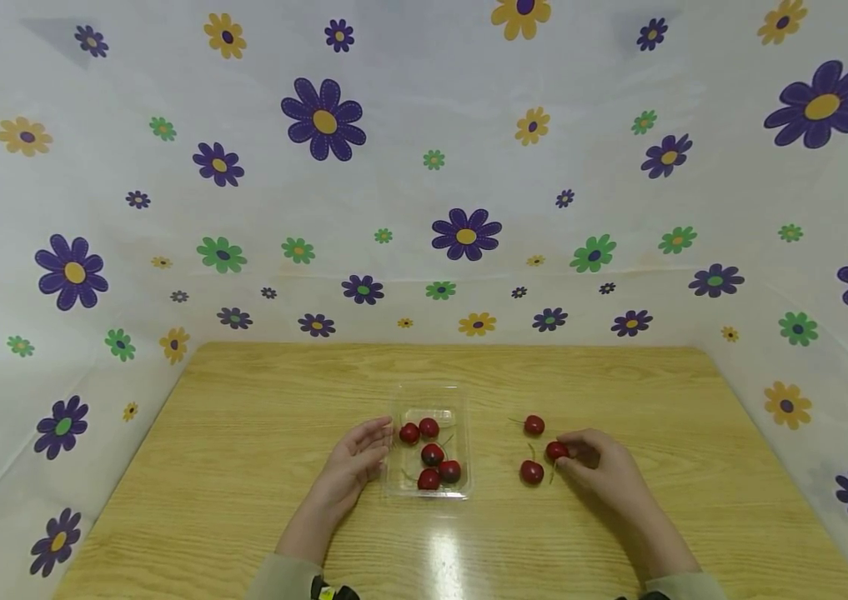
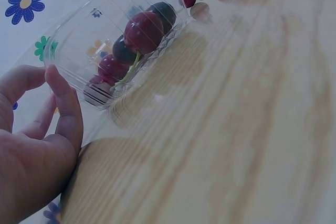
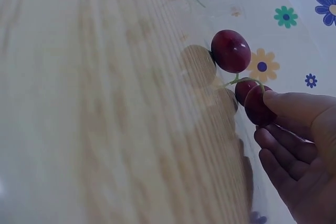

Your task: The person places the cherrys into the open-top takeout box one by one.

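Observation:
My right hand (image 1: 607, 475) pinches a dark red cherry (image 3: 260, 106) between thumb and fingertips, low over the table. Its thin green stem shows. Two other stemmed cherries lie close by: one nearer the box (image 1: 532, 472), the other farther back (image 1: 534, 425). Left of them stands a clear plastic box (image 1: 466, 417) with several cherries (image 1: 432, 454) inside, mostly toward its near half. Along the box's left side is my left hand (image 1: 356, 462), fingers loosely extended, with the fingertips and thumb right at the rim in the left wrist view.
The box and loose cherries stand on a wood-grain table (image 1: 243, 425). A white sheet with printed flowers (image 1: 393, 183) rises behind the table's back edge and along both sides.

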`<action>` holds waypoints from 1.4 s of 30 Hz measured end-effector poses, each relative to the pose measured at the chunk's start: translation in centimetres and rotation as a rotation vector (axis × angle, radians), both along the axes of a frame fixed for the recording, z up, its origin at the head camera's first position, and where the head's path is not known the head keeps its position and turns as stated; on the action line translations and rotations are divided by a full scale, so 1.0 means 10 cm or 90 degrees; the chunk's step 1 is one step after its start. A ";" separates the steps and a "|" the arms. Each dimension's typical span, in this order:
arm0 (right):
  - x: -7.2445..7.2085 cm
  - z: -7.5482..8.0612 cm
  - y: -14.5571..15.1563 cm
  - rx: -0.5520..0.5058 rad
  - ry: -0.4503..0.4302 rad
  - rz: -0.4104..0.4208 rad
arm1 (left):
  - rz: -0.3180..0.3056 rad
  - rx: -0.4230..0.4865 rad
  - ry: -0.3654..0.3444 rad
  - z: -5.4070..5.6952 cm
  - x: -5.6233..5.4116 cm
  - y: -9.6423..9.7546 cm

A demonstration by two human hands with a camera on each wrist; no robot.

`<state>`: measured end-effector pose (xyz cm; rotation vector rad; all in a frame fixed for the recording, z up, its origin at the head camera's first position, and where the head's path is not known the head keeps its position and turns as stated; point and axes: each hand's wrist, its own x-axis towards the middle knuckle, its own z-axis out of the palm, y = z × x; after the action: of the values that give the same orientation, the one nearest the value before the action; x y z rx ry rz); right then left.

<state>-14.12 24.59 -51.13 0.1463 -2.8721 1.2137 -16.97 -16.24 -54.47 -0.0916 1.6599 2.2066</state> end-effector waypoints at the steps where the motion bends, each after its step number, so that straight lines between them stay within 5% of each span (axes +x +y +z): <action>1: 0.00 0.01 0.00 -0.003 0.003 0.001 | 0.000 0.001 0.000 0.00 0.00 0.00; 12: -0.02 0.03 -0.09 -0.030 0.046 0.002 | -0.004 0.005 0.007 -0.01 0.00 0.00; 26: -0.04 0.11 -0.28 -0.051 0.165 0.032 | -0.006 0.005 0.007 0.01 0.01 0.00; 42: -0.08 0.19 -0.47 -0.055 0.179 0.058 | -0.007 0.009 0.012 -0.01 0.00 -0.02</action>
<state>-14.92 19.86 -49.20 0.4142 -2.5930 1.2175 -16.92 -16.41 -54.58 -0.0582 1.6513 2.2169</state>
